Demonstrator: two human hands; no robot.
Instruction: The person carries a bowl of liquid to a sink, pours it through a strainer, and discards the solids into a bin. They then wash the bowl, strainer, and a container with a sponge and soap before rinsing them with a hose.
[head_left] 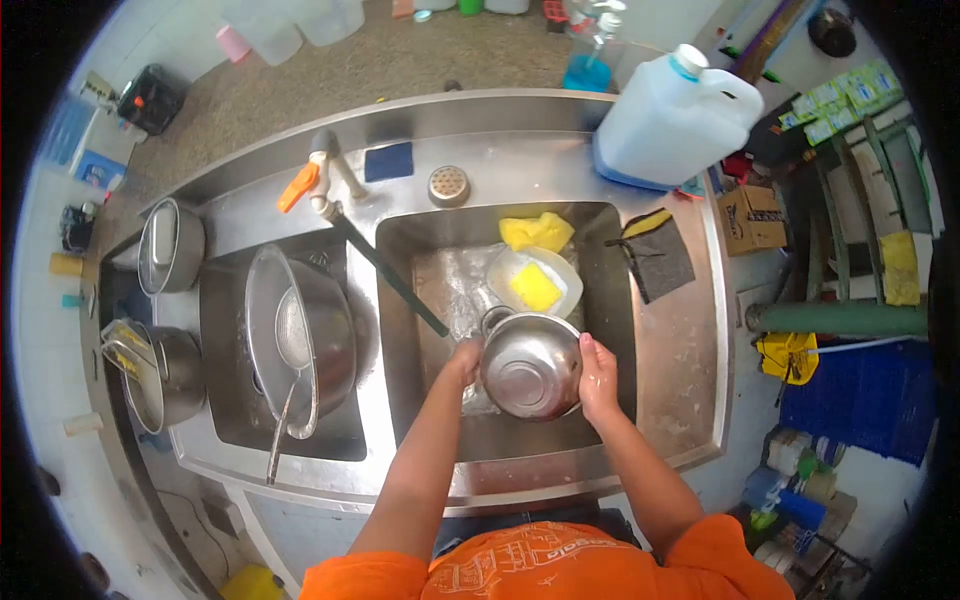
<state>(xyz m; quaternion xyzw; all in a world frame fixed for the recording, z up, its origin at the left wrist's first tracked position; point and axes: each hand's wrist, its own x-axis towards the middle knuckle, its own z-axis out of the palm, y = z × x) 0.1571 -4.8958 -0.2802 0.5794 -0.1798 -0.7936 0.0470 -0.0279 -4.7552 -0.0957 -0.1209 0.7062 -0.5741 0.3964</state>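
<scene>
Both hands hold a shiny metal bowl (531,367) over the right sink basin (425,235); its base faces up toward me and a ring-shaped handle shows at its upper left. My left hand (466,362) is at the bowl's left side, its fingers partly hidden. Gripping the right side is my right hand (598,375), thumb up along the wall, skin wet. Beyond the bowl, a pale plastic dish (565,272) holds a yellow sponge (535,287). A yellow cloth (537,231) lies behind that dish. The green hose (390,272) from the tap ends just left of the bowl, near splashing water.
In the left basin stands a large metal pot (335,350) with a strainer (292,330) inside. Metal pots (180,375) line the left side. The orange-handled tap (298,188) rises behind. A jug of blue liquid (670,120) and a grey cloth (660,258) sit at right.
</scene>
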